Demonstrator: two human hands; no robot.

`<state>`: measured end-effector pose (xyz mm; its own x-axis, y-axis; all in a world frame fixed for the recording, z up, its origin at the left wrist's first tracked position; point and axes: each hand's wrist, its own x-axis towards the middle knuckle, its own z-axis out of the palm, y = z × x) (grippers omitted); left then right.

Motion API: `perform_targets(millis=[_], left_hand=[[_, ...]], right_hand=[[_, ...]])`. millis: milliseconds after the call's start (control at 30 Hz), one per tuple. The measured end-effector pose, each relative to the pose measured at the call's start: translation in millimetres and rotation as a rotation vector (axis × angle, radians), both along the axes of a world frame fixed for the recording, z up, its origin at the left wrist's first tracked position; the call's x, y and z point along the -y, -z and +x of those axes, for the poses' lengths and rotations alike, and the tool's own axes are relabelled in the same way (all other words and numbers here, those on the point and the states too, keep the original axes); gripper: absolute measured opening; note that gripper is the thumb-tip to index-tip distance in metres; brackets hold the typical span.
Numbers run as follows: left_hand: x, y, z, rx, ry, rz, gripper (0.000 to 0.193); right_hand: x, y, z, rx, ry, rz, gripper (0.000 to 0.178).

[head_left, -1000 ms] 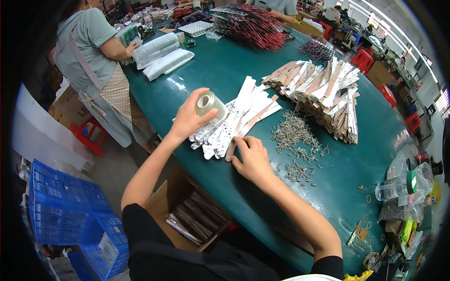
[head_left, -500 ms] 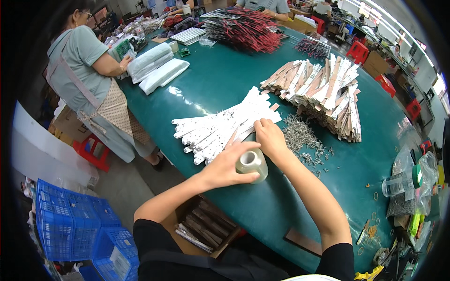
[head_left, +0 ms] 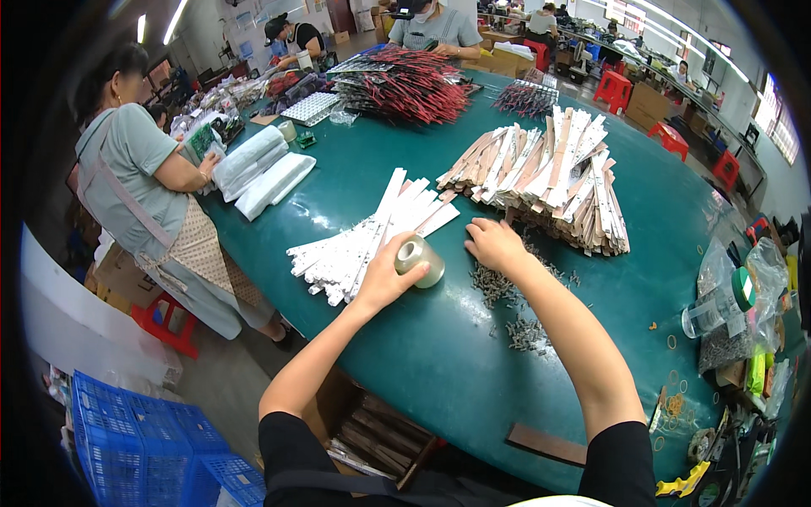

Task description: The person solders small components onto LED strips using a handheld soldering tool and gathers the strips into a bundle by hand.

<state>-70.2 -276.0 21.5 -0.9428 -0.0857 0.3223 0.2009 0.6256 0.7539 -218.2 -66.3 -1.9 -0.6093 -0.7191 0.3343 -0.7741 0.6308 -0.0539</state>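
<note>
My left hand (head_left: 386, 272) is wrapped round a roll of clear film (head_left: 421, 260); the roll's hollow core faces up and toward the left. Just beyond the roll and left of it lies a fanned bundle of white, speckled flat strips (head_left: 353, 247). My right hand (head_left: 498, 245) hovers or rests at the edge of a heap of small grey metal pieces (head_left: 498, 290); its fingers are bent but apart, and nothing shows in them. A larger stack of white and brown strips (head_left: 541, 173) lies beyond my right hand.
On the green table (head_left: 397, 363) are white wrapped packs (head_left: 274, 184), a pile of red and black strips (head_left: 401, 89), and a clear jar (head_left: 718, 308) at the right. A co-worker (head_left: 139, 169) stands at the left. Blue crates (head_left: 139, 439) stand on the floor.
My right hand has come away from the bundle's right end to the metal pieces. My left hand still grips the film roll, now closer against the bundle. The whole view has shifted.
</note>
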Motion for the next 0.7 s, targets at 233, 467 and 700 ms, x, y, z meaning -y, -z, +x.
perform_targets(millis=[233,467,700], left_hand=[[28,-8,-24,-0.063,-0.057,-0.014,0.06],[-7,-11,-33,-0.047,0.038,-0.266,0.07],[-19,10,-63,-0.129,-0.089,-0.373,0.07]], right_hand=[[-7,-20,18,0.073,0.026,0.093,0.017],[-47,-22,40,0.035,0.021,0.171,0.013],[-95,-78,62,-0.325,-0.156,-0.008,0.017]])
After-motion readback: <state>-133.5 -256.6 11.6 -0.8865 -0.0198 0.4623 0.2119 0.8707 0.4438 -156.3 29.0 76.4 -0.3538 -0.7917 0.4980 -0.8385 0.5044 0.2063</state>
